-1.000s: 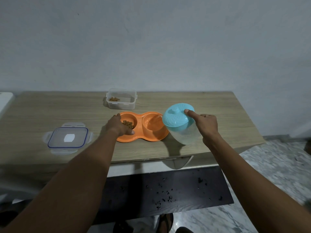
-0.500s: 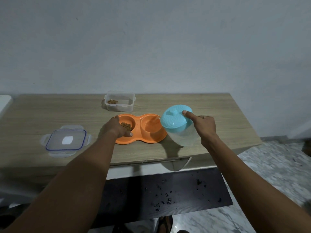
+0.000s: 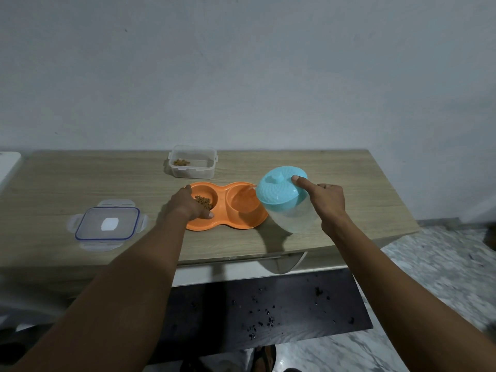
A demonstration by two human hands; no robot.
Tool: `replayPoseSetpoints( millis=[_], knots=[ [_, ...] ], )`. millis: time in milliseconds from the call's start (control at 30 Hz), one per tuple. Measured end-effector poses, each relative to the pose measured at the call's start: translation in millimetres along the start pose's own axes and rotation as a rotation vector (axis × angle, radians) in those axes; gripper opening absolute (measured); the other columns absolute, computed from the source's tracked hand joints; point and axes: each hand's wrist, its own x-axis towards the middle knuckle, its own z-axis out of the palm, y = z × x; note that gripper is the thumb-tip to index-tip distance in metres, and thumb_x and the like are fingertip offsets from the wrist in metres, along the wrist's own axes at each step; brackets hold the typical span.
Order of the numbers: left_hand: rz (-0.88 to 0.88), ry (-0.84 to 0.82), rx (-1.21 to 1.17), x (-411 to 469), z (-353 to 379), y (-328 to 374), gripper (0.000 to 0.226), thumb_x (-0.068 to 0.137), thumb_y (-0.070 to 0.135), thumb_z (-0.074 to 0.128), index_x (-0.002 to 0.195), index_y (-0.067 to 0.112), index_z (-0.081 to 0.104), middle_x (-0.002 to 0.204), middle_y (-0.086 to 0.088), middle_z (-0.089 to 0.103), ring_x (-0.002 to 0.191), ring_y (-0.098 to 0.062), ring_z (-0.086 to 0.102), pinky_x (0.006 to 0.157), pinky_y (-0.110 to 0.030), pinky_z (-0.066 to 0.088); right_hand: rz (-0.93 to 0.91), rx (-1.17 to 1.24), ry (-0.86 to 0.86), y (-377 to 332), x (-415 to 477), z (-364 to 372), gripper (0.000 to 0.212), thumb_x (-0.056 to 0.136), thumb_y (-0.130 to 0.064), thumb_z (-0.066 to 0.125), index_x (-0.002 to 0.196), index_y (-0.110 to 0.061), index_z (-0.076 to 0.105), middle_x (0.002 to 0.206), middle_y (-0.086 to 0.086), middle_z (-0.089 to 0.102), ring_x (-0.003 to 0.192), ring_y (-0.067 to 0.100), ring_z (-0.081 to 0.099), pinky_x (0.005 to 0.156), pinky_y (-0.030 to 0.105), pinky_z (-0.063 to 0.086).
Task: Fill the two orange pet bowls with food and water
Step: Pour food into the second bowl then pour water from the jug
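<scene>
Left hand: my left hand (image 3: 188, 204) lies flat on the near-left rim of the bowls (image 3: 226, 206), fingers spread and pressing down, closed on nothing.
Right hand: my right hand (image 3: 326, 201) is wrapped around the jug (image 3: 288, 201), forefinger stretched over its lid (image 3: 279, 189) to keep it seated.
Jug: clear body, blue lid, lifted and tipped left so its lip hangs over the far-right rim of the right bowl. I cannot tell whether water is running yet.
Bowls: one orange double dish near the middle of the table (image 3: 53, 183). The left bowl holds some food (image 3: 202, 201); the right bowl looks wet or still empty, too glossy to judge.
Step in hand: the water, I reckon; the food half looks done.
Doing it well: I should keep the spout low and close over the right bowl, tip slowly, keep my finger firm on the lid, and hold the dish down so it does not slide.
Risk: a fast tilt could spill onto the food or the table.
Further out: the tub (image 3: 192, 165) with a few pellets stands just beyond the bowls; its cover (image 3: 107, 224) lies well to the left.
</scene>
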Motion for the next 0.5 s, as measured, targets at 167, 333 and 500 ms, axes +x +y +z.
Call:
replayPoseSetpoints(
  millis=[167,333,500],
  knots=[
    [0.001,0.007,0.018,-0.4,-0.9,0.9,0.126,0.053,0.034,0.096,0.156,0.022,0.024,0.155,-0.01,0.038,0.138,-0.036,0.041,0.108,-0.05,0.041,-0.001,-0.004,0.0,-0.5,-1.2,0.5,0.071,0.044,-0.066,0.085,0.078,-0.008,0.065,0.077,0.009,0.06,0.074,0.024,0.055,0.065,0.038,0.041],
    [0.002,0.009,0.028,-0.2,-0.5,0.6,0.125,0.055,0.034,0.095,0.156,0.021,0.024,0.156,-0.01,0.037,0.139,-0.036,0.04,0.109,-0.05,0.04,-0.003,-0.003,0.003,-2.7,-4.0,-0.5,0.071,0.042,-0.066,0.085,0.076,-0.009,0.062,0.076,0.009,0.058,0.072,0.024,0.055,0.065,0.038,0.041],
    [0.003,0.001,0.021,-0.6,-0.6,0.4,0.125,0.056,0.033,0.095,0.156,0.022,0.022,0.157,-0.01,0.035,0.14,-0.036,0.038,0.109,-0.049,0.04,-0.009,-0.012,-0.001,-5.0,-6.5,-1.4,0.077,0.041,-0.067,0.084,0.082,-0.004,0.067,0.079,0.01,0.061,0.074,0.023,0.055,0.065,0.038,0.042]
  ],
)
